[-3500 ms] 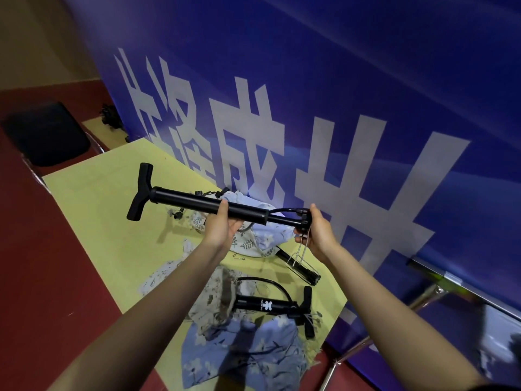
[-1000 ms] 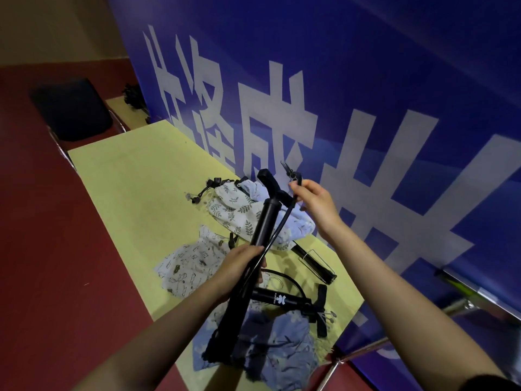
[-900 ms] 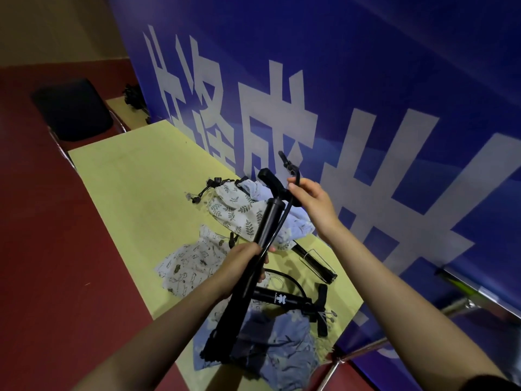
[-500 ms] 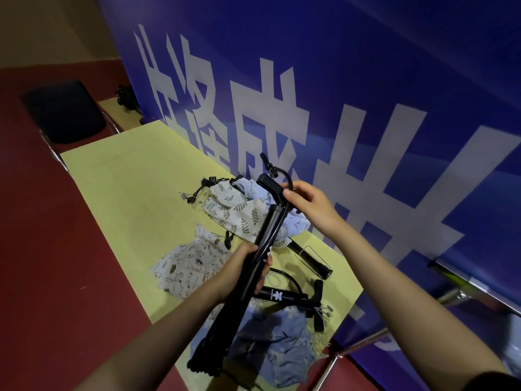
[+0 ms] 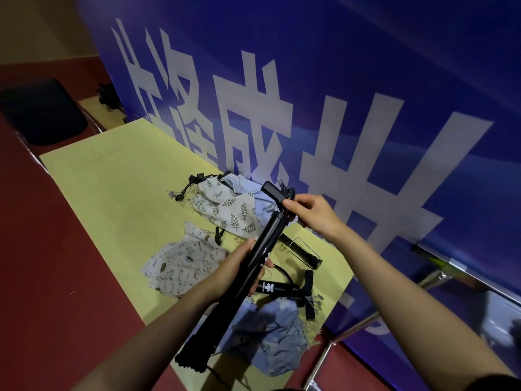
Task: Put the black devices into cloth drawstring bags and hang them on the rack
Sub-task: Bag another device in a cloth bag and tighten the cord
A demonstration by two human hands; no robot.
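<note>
I hold a long black pump [image 5: 262,249] tilted steeply above the yellow table [image 5: 112,198]. My left hand [image 5: 234,273] grips its barrel at the middle. My right hand [image 5: 313,214] grips the top end by the T-handle, where the thin hose curls. A second black pump [image 5: 284,287] lies on the table below, and a third [image 5: 301,251] with a wire clip lies near the wall. Cloth drawstring bags lie around them: a leaf-print one [image 5: 225,210], a small-print white one [image 5: 180,263] and a blue floral one [image 5: 270,334]. No rack is in view.
A blue banner wall [image 5: 338,108] with large white characters runs along the table's far side. A dark chair [image 5: 42,111] stands at the far left on the red floor [image 5: 56,292]. Metal legs [image 5: 352,328] of a stand show at the lower right.
The pump went from level across my hands to steeply tilted, handle end up. My right hand moved from the hose end to the top by the handle, and the hose has folded down against it.
</note>
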